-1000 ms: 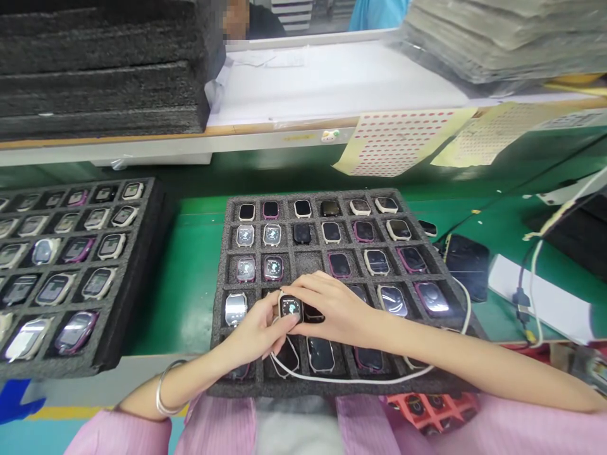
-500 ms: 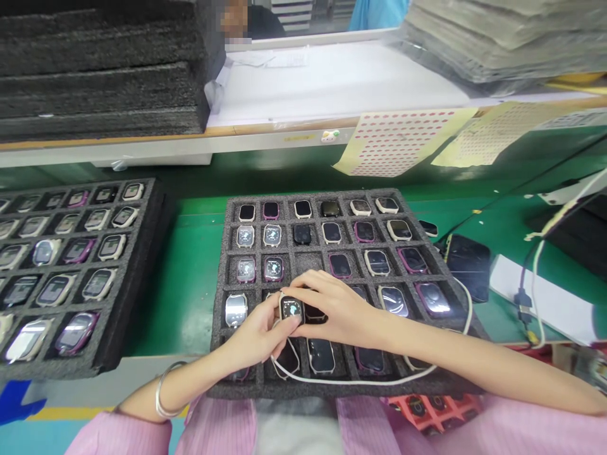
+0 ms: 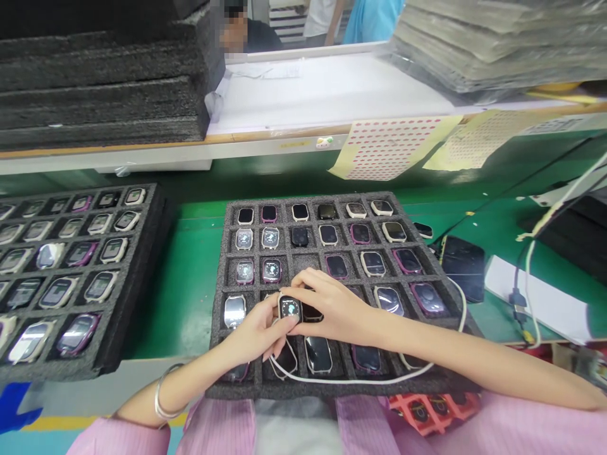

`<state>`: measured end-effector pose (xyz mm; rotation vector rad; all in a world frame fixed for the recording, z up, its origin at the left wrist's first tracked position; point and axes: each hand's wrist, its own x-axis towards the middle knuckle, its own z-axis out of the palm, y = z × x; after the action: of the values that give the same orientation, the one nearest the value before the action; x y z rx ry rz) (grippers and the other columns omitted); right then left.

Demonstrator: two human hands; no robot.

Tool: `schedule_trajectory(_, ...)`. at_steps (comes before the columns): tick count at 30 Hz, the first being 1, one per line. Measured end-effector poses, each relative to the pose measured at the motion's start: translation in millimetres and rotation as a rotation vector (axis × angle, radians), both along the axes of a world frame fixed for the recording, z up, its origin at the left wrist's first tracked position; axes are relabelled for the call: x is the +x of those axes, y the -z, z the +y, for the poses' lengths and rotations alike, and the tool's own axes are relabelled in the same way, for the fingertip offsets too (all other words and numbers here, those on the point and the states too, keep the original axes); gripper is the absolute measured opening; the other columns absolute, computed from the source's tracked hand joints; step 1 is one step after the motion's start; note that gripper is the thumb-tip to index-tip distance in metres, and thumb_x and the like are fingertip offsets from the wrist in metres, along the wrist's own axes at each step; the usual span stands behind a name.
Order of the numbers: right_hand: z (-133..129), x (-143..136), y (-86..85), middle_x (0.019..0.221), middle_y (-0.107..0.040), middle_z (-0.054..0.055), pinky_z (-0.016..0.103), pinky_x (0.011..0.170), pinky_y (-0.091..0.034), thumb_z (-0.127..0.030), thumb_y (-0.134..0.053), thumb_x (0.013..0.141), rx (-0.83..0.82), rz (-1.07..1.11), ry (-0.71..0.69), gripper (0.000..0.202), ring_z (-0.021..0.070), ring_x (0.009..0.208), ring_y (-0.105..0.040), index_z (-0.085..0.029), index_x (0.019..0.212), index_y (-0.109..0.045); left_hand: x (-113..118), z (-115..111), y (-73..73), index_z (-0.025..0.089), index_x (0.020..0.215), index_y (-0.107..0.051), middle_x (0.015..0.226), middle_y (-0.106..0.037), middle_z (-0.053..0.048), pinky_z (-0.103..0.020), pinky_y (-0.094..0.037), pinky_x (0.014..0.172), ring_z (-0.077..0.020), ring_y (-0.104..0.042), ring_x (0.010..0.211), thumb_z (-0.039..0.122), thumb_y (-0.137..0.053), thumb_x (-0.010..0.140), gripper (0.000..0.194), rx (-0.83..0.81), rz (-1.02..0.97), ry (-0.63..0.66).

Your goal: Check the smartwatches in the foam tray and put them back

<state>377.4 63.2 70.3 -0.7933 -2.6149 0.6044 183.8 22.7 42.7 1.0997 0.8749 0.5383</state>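
A smartwatch (image 3: 290, 308) with a lit dark screen is held between my two hands above the black foam tray (image 3: 306, 260). My left hand (image 3: 256, 325) grips it from the left, with the thumb at its lower edge. On the other side, the fingers and thumb of my right hand (image 3: 332, 306) pinch it. A white cable (image 3: 360, 382) runs from beneath my left hand, across the tray's front and up its right side; its end is hidden under the fingers. Watches fill most tray compartments, several with lit screens, such as the purple-framed watch (image 3: 272, 270).
A second foam tray of watches (image 3: 107, 328) lies at left. Black foam (image 3: 104, 95) is stacked on the shelf, and wrapped grey sheets (image 3: 474, 50) sit at right. Yellow sticker sheets (image 3: 393, 146) hang from the shelf edge. A black phone-like object (image 3: 462, 265) and a red tray (image 3: 434, 407) are at right.
The view has shifted slightly, so the shelf appears a little lower. Both hands keep the same hold on the smartwatch. Behind the shelf, more of the people shows.
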Motion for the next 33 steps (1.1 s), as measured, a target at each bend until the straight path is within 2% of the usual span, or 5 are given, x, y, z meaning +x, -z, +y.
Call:
schedule_trajectory(16, -5, 0, -0.2, 0.097, -0.058, 0.012, 0.037, 0.074, -0.048, -0.037, -0.070, 0.081, 0.105, 0.012, -0.025, 0.045, 0.0237, 0.086, -0.051, -0.009, 0.114, -0.061, 2, -3, -4.9, 0.009, 0.123, -0.044, 0.048, -0.039, 0.012, -0.014, -0.021, 0.030, -0.0029, -0.031, 0.032, 0.039, -0.056, 0.089, 0.047, 0.031, -0.012, -0.020)
schedule_trajectory(24, -5, 0, 2.0, 0.097, -0.058, 0.012, 0.038, 0.074, -0.049, -0.038, -0.070, 0.082, 0.063, 0.036, -0.023, 0.045, 0.0236, 0.087, -0.052, -0.009, 0.114, -0.061, 3, -4, -0.8, 0.011, 0.118, -0.047, 0.051, -0.038, 0.012, -0.015, -0.022, 0.031, -0.0026, -0.031, 0.033, 0.038, -0.057, 0.089, 0.041, 0.032, -0.032, -0.024)
schedule_trajectory(27, -2, 4, -6.2, 0.100, -0.057, 0.011, 0.037, 0.079, -0.050, -0.036, -0.071, 0.080, -0.048, 0.075, -0.040, 0.043, 0.0226, 0.091, -0.054, -0.013, 0.115, -0.062, 4, -6, -0.5, 0.013, 0.120, -0.045, 0.057, -0.048, 0.008, -0.015, -0.022, 0.033, -0.0023, -0.032, 0.035, 0.037, -0.056, 0.089, 0.041, 0.053, -0.013, -0.033)
schedule_trajectory(30, 9, 11, -17.5, 0.106, -0.055, 0.009, 0.034, 0.085, -0.049, -0.031, -0.072, 0.080, -0.165, 0.147, -0.027, 0.041, 0.0208, 0.099, -0.054, -0.017, 0.116, -0.061, 4, -7, -1.8, 0.015, 0.121, -0.042, 0.075, -0.062, 0.001, -0.016, -0.023, 0.035, -0.0013, -0.032, 0.038, 0.038, -0.054, 0.091, 0.040, 0.073, -0.027, -0.030)
schedule_trajectory(33, 26, 20, -18.6, 0.106, -0.055, 0.008, 0.034, 0.087, -0.049, -0.032, -0.074, 0.079, -0.157, 0.168, 0.050, 0.043, 0.0210, 0.099, -0.055, -0.016, 0.117, -0.061, 3, -6, -2.5, 0.016, 0.113, -0.044, 0.086, -0.063, -0.002, -0.017, -0.028, 0.040, -0.0019, -0.036, 0.045, 0.038, -0.058, 0.089, 0.036, 0.082, -0.061, -0.030)
